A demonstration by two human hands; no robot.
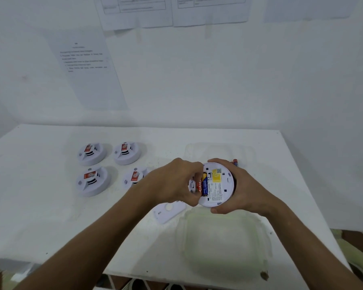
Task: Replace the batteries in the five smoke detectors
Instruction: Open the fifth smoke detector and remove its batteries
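Right hand (235, 191): cupping upturned detector (217, 185)
Left hand (176, 183): fingers curled onto battery (203, 183); risk: slipping out, sprung contacts pushing back

A white surface (40, 206), lightly speckled and scuffed, stands against a plain white wall (218, 80) under soft, even light, with a second white wall (0, 80) meeting it in a corner at 9 o'clock. Printed paper sheets are fixed to the wall: one sheet (86, 68) at 10 o'clock and two ruled forms (172, 11) at 12 o'clock. Patterned floor (356, 248) shows past the surface's edge at 4 o'clock.
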